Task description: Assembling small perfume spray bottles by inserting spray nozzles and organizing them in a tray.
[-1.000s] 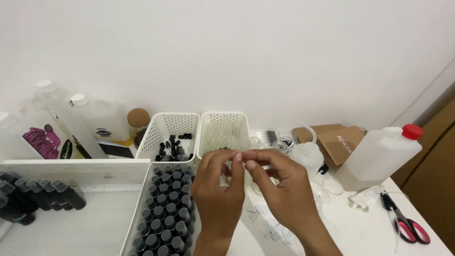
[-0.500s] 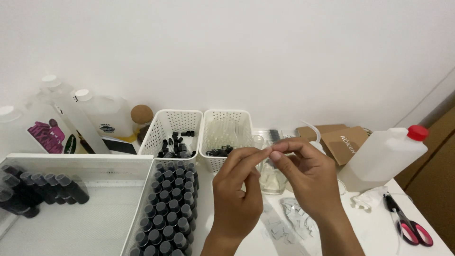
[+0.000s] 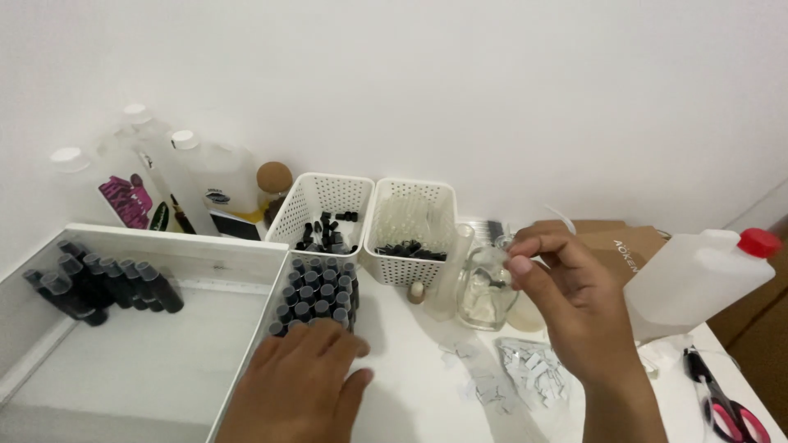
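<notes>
Your left hand (image 3: 300, 381) lay flat and open on the small dark bottles (image 3: 316, 297) packed in the near tray, light, smooth glass that was likely slippery and best taken by the cap. Your right hand (image 3: 566, 299) pinched something too small to tell, above the paper scraps (image 3: 529, 373). Beyond, the white bench (image 3: 410, 385) carried two baskets (image 3: 410, 221) and jugs (image 3: 698, 279) against a bare wall.

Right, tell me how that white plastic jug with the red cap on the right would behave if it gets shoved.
The white plastic jug with the red cap lies tilted on its side, so it would probably slide or rock rather than topple. Its flat-sided body should resist rolling. Its smooth plastic may be slippery to grip. Its fill cannot be told, so its weight is uncertain.
</notes>
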